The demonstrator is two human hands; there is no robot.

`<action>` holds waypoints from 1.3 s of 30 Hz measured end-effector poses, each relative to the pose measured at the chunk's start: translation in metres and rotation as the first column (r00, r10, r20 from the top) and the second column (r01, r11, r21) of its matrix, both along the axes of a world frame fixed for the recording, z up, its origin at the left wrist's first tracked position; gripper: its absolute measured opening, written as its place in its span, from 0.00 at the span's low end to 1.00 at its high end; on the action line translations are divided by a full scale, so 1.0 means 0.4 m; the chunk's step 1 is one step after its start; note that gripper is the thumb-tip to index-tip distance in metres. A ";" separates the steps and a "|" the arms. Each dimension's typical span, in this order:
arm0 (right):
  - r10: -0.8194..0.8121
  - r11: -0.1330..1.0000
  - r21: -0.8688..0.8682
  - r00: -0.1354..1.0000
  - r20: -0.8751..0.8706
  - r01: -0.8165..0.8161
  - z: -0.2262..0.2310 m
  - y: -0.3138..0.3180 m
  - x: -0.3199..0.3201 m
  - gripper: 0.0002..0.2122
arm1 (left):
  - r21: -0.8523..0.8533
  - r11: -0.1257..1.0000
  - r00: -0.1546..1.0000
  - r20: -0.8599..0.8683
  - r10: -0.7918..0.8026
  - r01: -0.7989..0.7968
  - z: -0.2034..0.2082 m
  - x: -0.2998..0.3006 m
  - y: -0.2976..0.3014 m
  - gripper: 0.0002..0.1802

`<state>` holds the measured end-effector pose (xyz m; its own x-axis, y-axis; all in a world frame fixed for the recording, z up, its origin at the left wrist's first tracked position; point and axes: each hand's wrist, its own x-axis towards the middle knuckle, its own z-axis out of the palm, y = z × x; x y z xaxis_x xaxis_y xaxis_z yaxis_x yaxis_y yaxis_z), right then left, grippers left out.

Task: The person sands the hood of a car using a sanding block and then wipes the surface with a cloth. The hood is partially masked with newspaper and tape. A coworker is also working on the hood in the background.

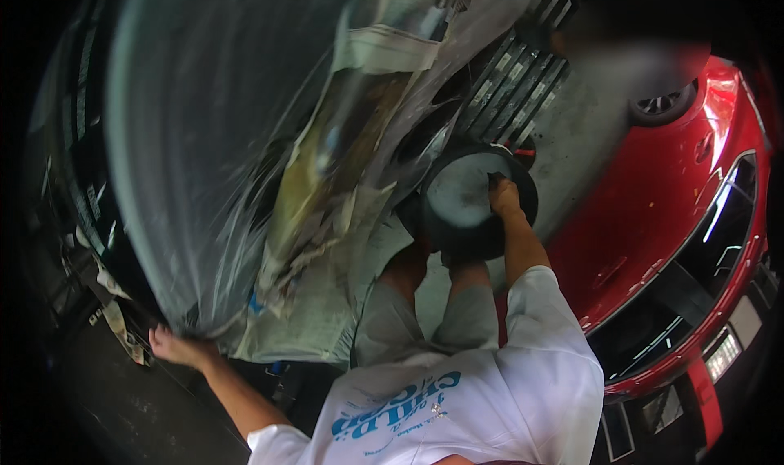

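Appears to be mid-step in handling a large, translucent grey plastic sheet point(212, 122), draped ahead and to the left, with crumpled brown-and-white paper point(359, 106) behind or attached to it. Reaches to the sheet's lower corner with the left hand point(175, 348), with fingers partly spread; cannot tell for certain any hold there. Grips with the right hand, point(506, 197) with fingers curled tight, a dark handle-like part point(494, 179) of a round, black, tub-like container point(474, 240) just above the knees. Within the black rim, shows a pale grey disc; cannot tell lid, floor or contents. Seems to call next for firm purchase on the sheet's edge, and for keeping the container clear of the glossy red car point(629, 220) at right.
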<state>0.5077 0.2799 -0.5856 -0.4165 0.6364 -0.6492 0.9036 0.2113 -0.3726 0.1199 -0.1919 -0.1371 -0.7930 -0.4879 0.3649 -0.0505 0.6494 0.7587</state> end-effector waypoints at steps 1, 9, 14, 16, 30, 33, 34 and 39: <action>-0.049 0.999 0.015 0.998 0.045 0.048 -0.091 -0.004 0.031 0.13 | -0.117 0.993 1.000 -0.003 -0.022 0.022 0.010 -0.006 -0.008 0.28; 0.054 0.985 -0.171 0.968 0.247 -0.012 -0.385 -0.192 -0.029 0.21 | -0.155 0.980 0.993 0.023 -0.119 0.121 0.052 0.000 -0.014 0.27; -0.119 0.968 -0.190 0.965 0.236 0.165 -0.385 -0.182 -0.041 0.23 | -0.141 0.990 0.999 -0.026 -0.022 0.018 0.029 0.003 0.059 0.29; -0.111 0.968 -0.207 0.984 0.142 0.139 -0.330 -0.181 -0.031 0.22 | -0.192 0.981 0.999 0.041 -0.025 0.033 0.025 -0.001 0.071 0.31; -0.036 0.993 -0.119 0.987 -0.155 0.017 0.421 -0.034 0.031 0.17 | -0.291 0.953 0.996 -0.045 0.073 -0.083 -0.007 0.016 0.091 0.22; -0.160 0.977 -0.186 0.940 -0.302 0.106 0.600 -0.010 -0.037 0.15 | -0.170 0.973 0.988 0.004 0.157 -0.154 0.005 0.039 0.119 0.25; -0.201 0.965 -0.229 0.919 -0.340 0.127 0.663 0.000 -0.062 0.14 | -0.125 0.981 0.988 0.015 0.153 -0.150 -0.001 0.037 0.127 0.26; 0.127 0.991 0.044 0.836 -0.534 -0.123 0.856 0.049 -0.137 0.15 | -0.148 0.976 0.983 0.060 0.173 -0.163 0.010 0.056 0.152 0.28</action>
<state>0.4528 0.2996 -0.2433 -0.7738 0.5593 -0.2974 0.5296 0.3137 -0.7881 0.1424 -0.1312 -0.1333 -0.7310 -0.5637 0.3847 -0.2193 0.7278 0.6498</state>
